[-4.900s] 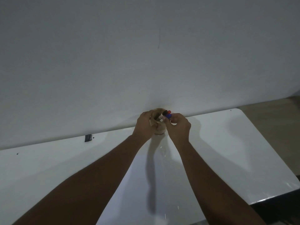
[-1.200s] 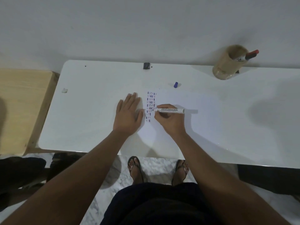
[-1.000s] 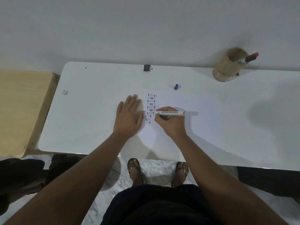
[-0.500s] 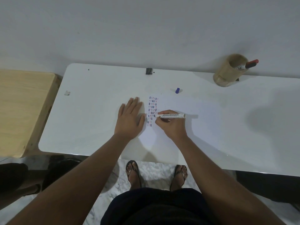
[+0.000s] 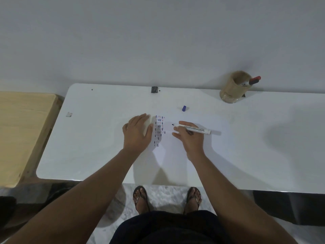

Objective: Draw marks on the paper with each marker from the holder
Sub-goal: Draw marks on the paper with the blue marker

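While right hand [image 5: 190, 138] grips marker [image 5: 197, 129], paper [image 5: 193, 155] edges indistinct, marks [image 5: 159, 129] blurred

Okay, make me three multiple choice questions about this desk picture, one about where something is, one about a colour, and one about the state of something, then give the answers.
1. Where does the loose blue cap lie?
A. inside the holder
B. on the table beyond the paper
C. on the floor

2. What colour is the cap of the marker in the holder?
A. red
B. green
C. yellow

3. What state is the marker in the right hand in?
A. capped
B. uncapped, tip bare
C. lying loose on the table

Answers: B, the cap sits on the white table; A, the red-capped marker sticks out of the rim; B, the white marker shows a bare dark tip.
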